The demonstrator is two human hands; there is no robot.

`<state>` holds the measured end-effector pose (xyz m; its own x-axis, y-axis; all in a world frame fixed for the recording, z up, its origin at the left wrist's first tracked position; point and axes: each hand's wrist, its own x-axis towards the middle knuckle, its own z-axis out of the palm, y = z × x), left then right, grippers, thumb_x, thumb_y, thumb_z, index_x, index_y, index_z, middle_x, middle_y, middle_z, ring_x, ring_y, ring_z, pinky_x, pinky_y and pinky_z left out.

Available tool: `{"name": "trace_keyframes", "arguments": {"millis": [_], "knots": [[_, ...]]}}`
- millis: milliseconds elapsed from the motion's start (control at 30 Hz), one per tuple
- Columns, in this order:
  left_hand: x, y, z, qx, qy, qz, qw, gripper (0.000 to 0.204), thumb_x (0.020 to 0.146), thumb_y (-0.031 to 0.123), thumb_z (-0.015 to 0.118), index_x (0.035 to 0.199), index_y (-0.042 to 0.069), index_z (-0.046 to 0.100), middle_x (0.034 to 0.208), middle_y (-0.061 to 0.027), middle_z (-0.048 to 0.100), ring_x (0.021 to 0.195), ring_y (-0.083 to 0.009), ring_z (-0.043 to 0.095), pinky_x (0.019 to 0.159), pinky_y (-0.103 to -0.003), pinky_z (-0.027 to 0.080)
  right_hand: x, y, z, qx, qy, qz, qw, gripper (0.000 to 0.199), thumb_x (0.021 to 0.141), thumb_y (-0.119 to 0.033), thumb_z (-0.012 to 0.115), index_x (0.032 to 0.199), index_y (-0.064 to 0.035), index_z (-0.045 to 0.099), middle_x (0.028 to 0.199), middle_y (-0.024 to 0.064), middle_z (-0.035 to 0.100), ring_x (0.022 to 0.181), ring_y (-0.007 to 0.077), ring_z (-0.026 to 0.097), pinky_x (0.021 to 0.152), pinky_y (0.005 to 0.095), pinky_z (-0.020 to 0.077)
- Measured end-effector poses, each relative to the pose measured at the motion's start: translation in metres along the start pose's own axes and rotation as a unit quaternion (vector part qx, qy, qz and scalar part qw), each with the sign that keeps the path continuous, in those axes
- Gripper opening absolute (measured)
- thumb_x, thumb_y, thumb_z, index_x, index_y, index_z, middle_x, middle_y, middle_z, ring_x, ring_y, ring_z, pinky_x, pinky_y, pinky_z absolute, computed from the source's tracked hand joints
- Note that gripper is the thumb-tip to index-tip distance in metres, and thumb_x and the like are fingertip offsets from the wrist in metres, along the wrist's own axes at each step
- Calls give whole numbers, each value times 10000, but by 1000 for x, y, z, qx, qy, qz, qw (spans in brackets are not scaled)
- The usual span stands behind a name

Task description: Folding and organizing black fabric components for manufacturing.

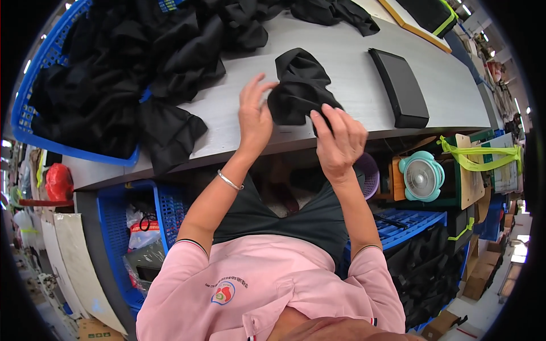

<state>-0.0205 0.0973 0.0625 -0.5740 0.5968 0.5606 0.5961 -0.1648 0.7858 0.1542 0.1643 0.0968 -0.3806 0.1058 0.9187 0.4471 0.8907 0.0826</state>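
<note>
A crumpled piece of black cloth (pixel 298 91) lies at the near part of the grey table, between my hands. My right hand (pixel 340 139) pinches its lower right corner between thumb and fingers. To the left of the cloth is my left hand (pixel 254 116), its fingers apart and a little blurred, with the fingertips close to the cloth's left edge; nothing shows in its palm. A silver bangle (pixel 230 181) circles my left wrist. Farther left, a big heap of black cloth pieces (pixel 165 57) spills out of a blue plastic basket (pixel 74 149) onto the table.
A flat dark box-shaped block (pixel 401 88) rests on the table (pixel 364 74) at the right. Below the table edge are a teal fan (pixel 422 177), a purple basket (pixel 368 176) and a blue crate (pixel 412 227) over black material. Another blue crate (pixel 114 227) with bagged items stands at lower left.
</note>
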Motion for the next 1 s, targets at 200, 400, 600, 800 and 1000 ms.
{"name": "trace_keyframes", "arguments": {"millis": [200, 400, 600, 800, 1000], "knots": [[3, 21, 15, 23, -22, 77, 997, 419, 868, 29, 651, 1280, 80, 595, 1350, -112, 558, 1198, -293, 532, 1040, -369, 410, -70, 15, 19, 96, -169, 42, 980, 133, 807, -78, 659, 931, -44, 689, 1246, 68, 633, 1134, 242, 595, 918, 399, 468], [23, -8, 31, 125, -205, 136, 961, 89, 816, 125, 738, 900, 106, 759, 1022, -12, 714, 1019, -239, 611, 828, -351, 468, -63, 8, -11, 29, -219, 19, 975, 140, 813, -80, 660, 940, -20, 671, 1292, 100, 617, 1224, 254, 567, 1079, 481, 396], [2, 40, 53, 12, -175, 165, 971, 126, 808, 105, 744, 934, 99, 748, 1074, -37, 720, 976, -248, 676, 849, -345, 501, -49, -11, -15, 107, -187, 67, 974, 218, 830, -41, 623, 1033, 39, 623, 1129, 190, 624, 971, 308, 648, 829, 384, 554], [7, 91, 39, -62, -159, 268, 948, 141, 843, 34, 703, 980, 64, 710, 1048, -53, 703, 977, -246, 665, 895, -362, 511, -57, 12, -5, 13, -183, 135, 974, 203, 842, 15, 610, 1043, 4, 638, 868, 169, 649, 771, 312, 680, 610, 356, 541], [5, 85, 41, -113, -198, 37, 973, 85, 928, 103, 661, 989, 47, 642, 796, -96, 645, 708, -260, 600, 654, -358, 491, -37, -8, -44, -20, -54, 60, 997, 200, 839, 60, 655, 1037, 47, 675, 1046, 151, 641, 874, 264, 689, 702, 318, 582]]}}
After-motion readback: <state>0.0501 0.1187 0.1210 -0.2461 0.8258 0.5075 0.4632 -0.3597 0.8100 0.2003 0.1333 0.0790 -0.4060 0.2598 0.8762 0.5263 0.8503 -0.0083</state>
